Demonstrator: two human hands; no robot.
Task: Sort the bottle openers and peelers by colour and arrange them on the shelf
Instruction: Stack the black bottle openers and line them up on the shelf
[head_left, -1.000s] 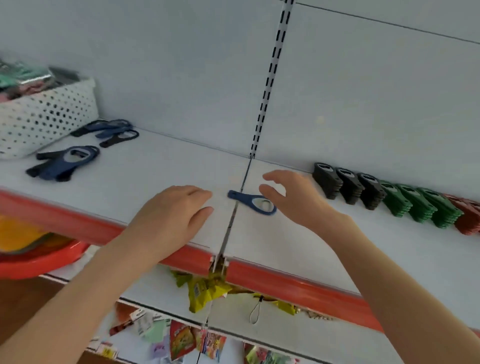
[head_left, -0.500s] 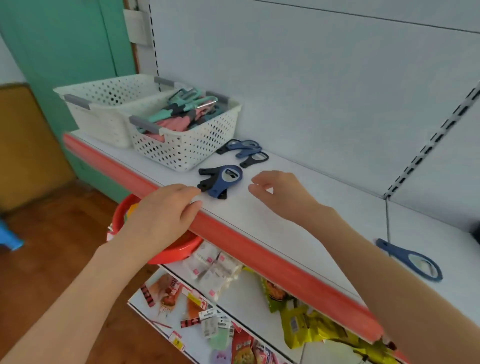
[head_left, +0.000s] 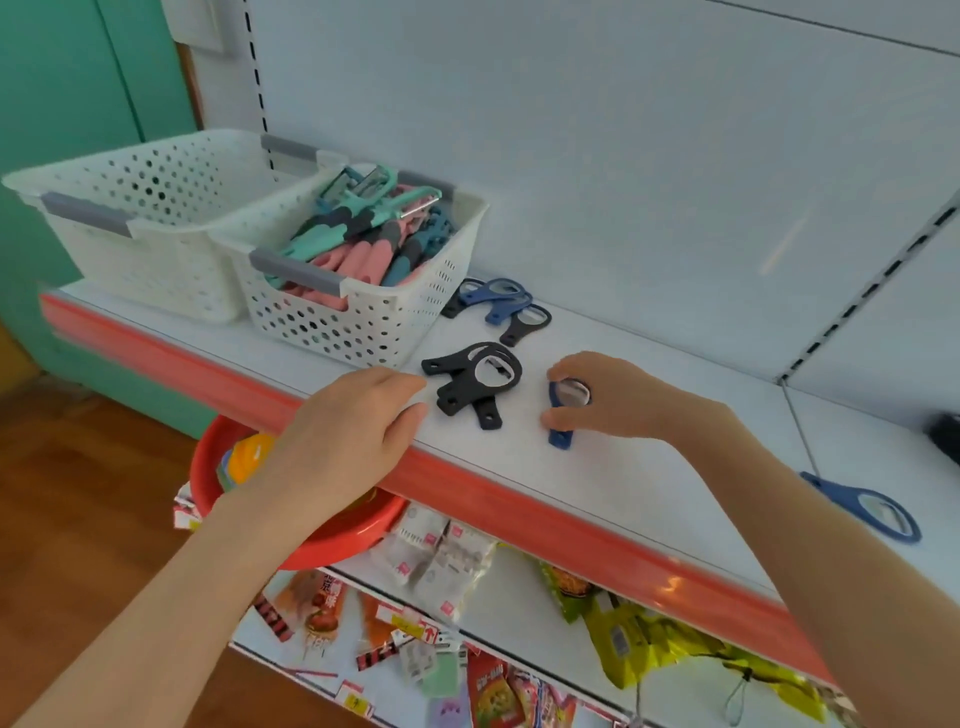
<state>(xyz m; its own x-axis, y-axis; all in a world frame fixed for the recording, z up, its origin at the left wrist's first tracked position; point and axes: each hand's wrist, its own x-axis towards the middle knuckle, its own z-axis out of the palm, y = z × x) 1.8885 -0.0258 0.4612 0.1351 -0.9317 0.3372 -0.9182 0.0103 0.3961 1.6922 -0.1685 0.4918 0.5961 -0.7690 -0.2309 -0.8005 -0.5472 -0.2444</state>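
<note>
My right hand (head_left: 608, 397) grips a blue bottle opener (head_left: 560, 415) by its ring, holding it on edge just above the white shelf (head_left: 597, 478). To its left lies a small pile of black bottle openers (head_left: 475, 382); my left hand (head_left: 343, 436) rests beside them at the shelf's front edge, fingers curled, holding nothing. Behind, a mixed heap of blue and black openers (head_left: 501, 306) lies near the back wall. Another blue opener (head_left: 867, 506) lies flat at the right. A white perforated basket (head_left: 363, 317) holds several teal, pink and dark peelers (head_left: 358, 239).
A second white basket (head_left: 130, 234) stands at the far left, its contents hidden. The shelf has a red front strip (head_left: 493, 501). Below hang snack packets (head_left: 441, 561) and a red bowl (head_left: 322, 535). A dark object (head_left: 945, 436) sits at the right edge.
The view swung left from the sorted row to the baskets. My right hand reached the pile beside the basket and lifted the blue opener off it, leaving the black ones.
</note>
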